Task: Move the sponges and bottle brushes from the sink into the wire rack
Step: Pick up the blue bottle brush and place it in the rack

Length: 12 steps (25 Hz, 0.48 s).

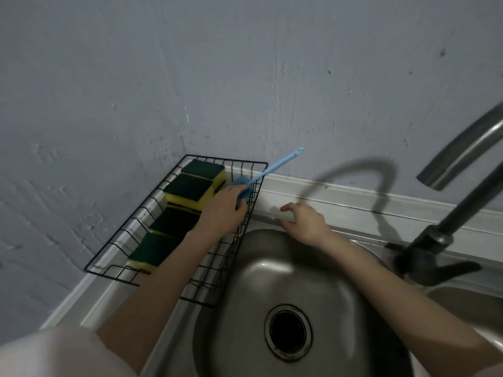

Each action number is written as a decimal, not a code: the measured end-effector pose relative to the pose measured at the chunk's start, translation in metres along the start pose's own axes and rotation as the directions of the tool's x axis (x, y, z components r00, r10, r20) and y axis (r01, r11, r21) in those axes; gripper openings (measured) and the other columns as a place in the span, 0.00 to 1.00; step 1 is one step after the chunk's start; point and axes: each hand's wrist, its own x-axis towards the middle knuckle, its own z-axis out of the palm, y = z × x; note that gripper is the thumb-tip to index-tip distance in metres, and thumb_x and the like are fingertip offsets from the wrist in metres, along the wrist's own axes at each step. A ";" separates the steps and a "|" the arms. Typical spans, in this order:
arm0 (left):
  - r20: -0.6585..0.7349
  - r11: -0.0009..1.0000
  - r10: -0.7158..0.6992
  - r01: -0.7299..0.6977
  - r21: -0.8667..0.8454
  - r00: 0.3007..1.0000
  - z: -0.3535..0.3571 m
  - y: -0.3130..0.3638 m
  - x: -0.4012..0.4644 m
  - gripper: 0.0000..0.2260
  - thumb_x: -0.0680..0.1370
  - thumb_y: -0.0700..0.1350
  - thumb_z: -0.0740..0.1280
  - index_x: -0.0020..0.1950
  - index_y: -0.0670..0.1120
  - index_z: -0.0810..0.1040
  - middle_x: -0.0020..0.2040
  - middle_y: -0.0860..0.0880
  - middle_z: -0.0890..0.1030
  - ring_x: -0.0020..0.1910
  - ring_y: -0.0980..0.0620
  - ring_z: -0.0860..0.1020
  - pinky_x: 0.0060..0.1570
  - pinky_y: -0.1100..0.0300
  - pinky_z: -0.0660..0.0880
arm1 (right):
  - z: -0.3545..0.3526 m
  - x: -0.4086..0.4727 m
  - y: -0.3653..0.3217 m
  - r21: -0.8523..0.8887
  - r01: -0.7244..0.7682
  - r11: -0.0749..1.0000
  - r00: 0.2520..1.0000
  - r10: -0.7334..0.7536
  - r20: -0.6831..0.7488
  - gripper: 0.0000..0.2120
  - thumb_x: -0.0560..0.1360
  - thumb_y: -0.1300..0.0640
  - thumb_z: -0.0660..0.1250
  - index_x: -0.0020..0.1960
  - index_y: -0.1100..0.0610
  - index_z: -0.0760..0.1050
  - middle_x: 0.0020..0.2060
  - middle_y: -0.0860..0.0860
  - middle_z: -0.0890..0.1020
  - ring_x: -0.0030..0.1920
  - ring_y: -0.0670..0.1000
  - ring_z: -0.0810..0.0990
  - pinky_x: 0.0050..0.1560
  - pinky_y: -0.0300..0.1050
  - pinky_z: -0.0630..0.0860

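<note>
A black wire rack point(109, 243) stands on the counter left of the steel sink point(334, 289). Several yellow sponges with dark green tops point(190, 190) lie in a row along the rack's left side. My left hand point(224, 210) reaches into the rack's far right corner, closed on the fuzzy head of a blue bottle brush point(275, 167). Its thin handle sticks up and to the right over the rack's rim. My right hand point(304, 223) hovers over the sink's back rim, fingers spread, holding nothing. The sink basin shows only its drain point(288, 331).
A dark faucet point(446, 232) rises at the right with its spout arching overhead. A grey wall runs behind the counter, close to the rack. A second basin edge point(468, 297) shows at the far right.
</note>
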 end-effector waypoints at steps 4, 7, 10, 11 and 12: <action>-0.017 1.000 0.009 -0.010 -0.030 1.000 0.000 0.024 -0.040 0.16 0.78 0.41 0.58 0.65 0.43 0.70 0.62 0.42 0.77 0.56 0.45 0.77 0.58 0.51 0.75 | -0.002 -0.046 0.017 -0.074 0.018 0.997 0.999 -0.016 0.035 0.21 0.76 0.53 0.60 0.69 0.53 0.67 0.66 0.58 0.71 0.68 0.58 0.68 0.68 0.53 0.64; -0.009 1.000 0.020 -0.020 0.002 1.000 0.006 0.047 -0.076 0.16 0.78 0.42 0.59 0.66 0.44 0.70 0.61 0.44 0.77 0.58 0.48 0.76 0.56 0.60 0.71 | -0.001 -0.080 0.035 -0.106 0.024 0.994 0.998 -0.018 0.060 0.22 0.76 0.53 0.60 0.69 0.53 0.66 0.68 0.57 0.70 0.69 0.57 0.67 0.69 0.53 0.62; 0.042 1.000 -0.005 0.004 0.019 0.999 0.016 0.063 -0.100 0.16 0.78 0.42 0.59 0.67 0.44 0.69 0.64 0.44 0.75 0.61 0.48 0.74 0.60 0.57 0.70 | 0.000 -0.103 0.050 -0.111 0.029 0.993 0.998 -0.022 0.064 0.21 0.76 0.53 0.60 0.69 0.52 0.67 0.68 0.56 0.71 0.69 0.57 0.68 0.69 0.52 0.62; 0.062 1.000 -0.012 0.010 0.026 0.998 0.021 0.069 -0.109 0.17 0.78 0.42 0.59 0.67 0.44 0.69 0.65 0.45 0.74 0.62 0.49 0.73 0.62 0.57 0.69 | 0.000 -0.111 0.056 -0.105 0.032 0.994 0.997 -0.025 0.069 0.21 0.76 0.53 0.61 0.68 0.52 0.67 0.67 0.56 0.71 0.69 0.56 0.68 0.69 0.52 0.62; 0.082 0.999 -0.017 0.014 0.031 0.996 0.026 0.075 -0.117 0.17 0.78 0.42 0.59 0.67 0.44 0.69 0.65 0.45 0.74 0.63 0.49 0.73 0.63 0.56 0.69 | 0.000 -0.119 0.062 -0.102 0.034 0.994 0.997 -0.027 0.077 0.21 0.75 0.53 0.61 0.68 0.52 0.67 0.67 0.55 0.71 0.69 0.56 0.68 0.69 0.52 0.62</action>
